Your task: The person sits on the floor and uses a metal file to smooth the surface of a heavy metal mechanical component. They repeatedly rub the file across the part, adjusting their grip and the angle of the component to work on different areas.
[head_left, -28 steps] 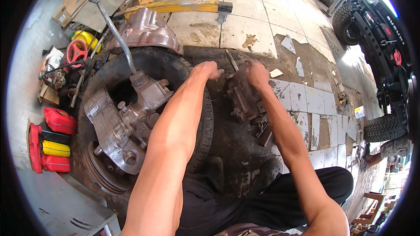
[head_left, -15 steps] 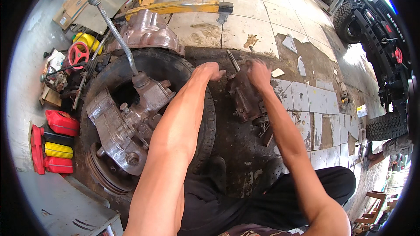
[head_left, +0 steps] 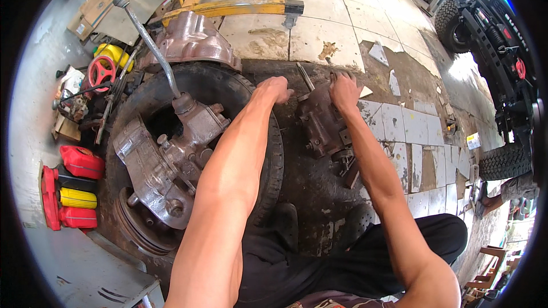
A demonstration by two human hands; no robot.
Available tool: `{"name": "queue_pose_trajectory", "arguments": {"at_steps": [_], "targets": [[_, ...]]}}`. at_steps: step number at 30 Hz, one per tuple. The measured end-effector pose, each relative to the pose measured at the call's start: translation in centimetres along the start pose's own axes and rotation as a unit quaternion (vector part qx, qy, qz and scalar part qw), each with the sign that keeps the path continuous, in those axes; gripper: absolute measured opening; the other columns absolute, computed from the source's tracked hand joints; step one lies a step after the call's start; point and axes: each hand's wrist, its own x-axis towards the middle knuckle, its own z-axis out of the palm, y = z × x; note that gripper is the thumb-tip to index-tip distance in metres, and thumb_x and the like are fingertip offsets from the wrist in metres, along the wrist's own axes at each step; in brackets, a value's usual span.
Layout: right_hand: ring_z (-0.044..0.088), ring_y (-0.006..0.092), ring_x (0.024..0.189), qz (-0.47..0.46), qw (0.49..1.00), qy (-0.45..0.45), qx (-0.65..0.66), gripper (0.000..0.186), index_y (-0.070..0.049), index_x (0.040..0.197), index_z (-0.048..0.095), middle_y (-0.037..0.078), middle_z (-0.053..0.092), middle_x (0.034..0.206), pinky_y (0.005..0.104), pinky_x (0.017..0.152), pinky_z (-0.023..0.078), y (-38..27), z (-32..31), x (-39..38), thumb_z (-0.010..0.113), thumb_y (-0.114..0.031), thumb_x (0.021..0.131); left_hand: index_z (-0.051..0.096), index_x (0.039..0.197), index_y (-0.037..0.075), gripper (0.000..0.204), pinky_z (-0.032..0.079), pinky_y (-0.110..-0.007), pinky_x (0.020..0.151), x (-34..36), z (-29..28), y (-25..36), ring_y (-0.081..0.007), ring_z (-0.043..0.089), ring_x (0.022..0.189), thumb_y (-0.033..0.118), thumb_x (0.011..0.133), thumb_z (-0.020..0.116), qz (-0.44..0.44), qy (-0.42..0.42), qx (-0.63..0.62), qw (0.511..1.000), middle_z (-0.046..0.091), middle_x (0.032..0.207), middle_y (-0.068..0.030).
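Observation:
On the dark floor a rusty metal housing [head_left: 317,125], with a shaft [head_left: 305,77] pointing away from me, lies right of a tire [head_left: 268,171]. My right hand [head_left: 344,91] grips the housing's far right top. My left hand [head_left: 275,90] is curled just left of the shaft; what its fingers hold, if anything, is hidden. On the tire sits a greasy gearbox [head_left: 151,168] with a long bent lever [head_left: 151,45]. Behind it stands a rusty bell-shaped housing [head_left: 188,45].
A yellow hoist [head_left: 228,8] is at the back. Tools and red containers [head_left: 80,162] line the left wall [head_left: 40,80]. Broken tiles [head_left: 416,125] lie at right, beside a black vehicle [head_left: 502,74]. Another person's leg [head_left: 511,191] shows at the right edge.
My right hand has shifted slightly right and away from me over the housing's top. My left hand has moved very little.

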Motion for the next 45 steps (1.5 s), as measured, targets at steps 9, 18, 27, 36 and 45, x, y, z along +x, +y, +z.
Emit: {"name": "queue_pose_trajectory", "arguments": {"at_steps": [9, 18, 27, 36, 45], "targets": [[0.060, 0.0322, 0.126, -0.088, 0.989, -0.063, -0.105, 0.026, -0.012, 0.106, 0.075, 0.018, 0.073, 0.108, 0.0604, 0.104, 0.043, 2.2, -4.3, 1.7, 0.060, -0.031, 0.094, 0.070, 0.114, -0.003, 0.054, 0.049, -0.051, 0.098, 0.2, -0.6, -0.1, -0.0424, 0.061, 0.117, 0.046, 0.102, 0.049, 0.009, 0.056, -0.062, 0.996, 0.067, 0.120, -0.0267], [0.069, 0.0236, 0.092, 0.241, 0.661, -0.151, 0.694, 0.043, 0.005, 0.130, 0.058, 0.013, 0.068, 0.110, 0.0348, 0.076, 0.059, 6.4, -12.1, -1.3, 0.066, -0.012, 0.091, 0.073, 0.093, -0.004, 0.061, 0.053, -0.047, 0.082, 3.4, -1.0, 6.4, -0.0377, 0.069, 0.092, 0.054, 0.097, 0.056, 0.126, 0.128, -0.241, 0.954, 0.072, 0.095, -0.0252], [0.067, 0.0257, 0.105, 0.249, 0.637, -0.068, 0.726, 0.047, 0.006, 0.137, 0.051, 0.018, 0.064, 0.123, 0.0359, 0.083, 0.058, 9.8, -15.4, -5.7, 0.064, -0.007, 0.095, 0.075, 0.111, 0.002, 0.039, 0.052, -0.030, 0.072, 1.1, -2.1, 17.4, -0.0130, 0.065, 0.081, 0.035, 0.091, 0.074, 0.325, -0.125, -0.316, 0.882, 0.074, 0.095, -0.0052], [0.069, 0.0246, 0.098, 0.350, 0.656, -0.019, 0.668, 0.030, 0.004, 0.116, 0.064, 0.013, 0.068, 0.109, 0.0400, 0.080, 0.058, 17.2, -12.3, -11.4, 0.071, -0.009, 0.090, 0.075, 0.096, -0.005, 0.036, 0.054, -0.032, 0.058, 3.4, 2.7, 21.1, -0.0136, 0.067, 0.060, 0.031, 0.095, 0.070, 0.371, -0.200, -0.195, 0.885, 0.073, 0.077, -0.0088], [0.067, 0.0288, 0.086, 0.505, 0.580, 0.091, 0.632, 0.020, 0.001, 0.109, 0.065, 0.015, 0.066, 0.100, 0.0441, 0.076, 0.061, 25.7, -5.3, -16.3, 0.060, -0.002, 0.090, 0.075, 0.084, 0.000, 0.047, 0.050, -0.036, 0.062, 5.1, 3.5, 18.5, -0.0177, 0.065, 0.061, 0.045, 0.095, 0.065, 0.328, -0.059, -0.212, 0.919, 0.070, 0.069, -0.0088]]}}
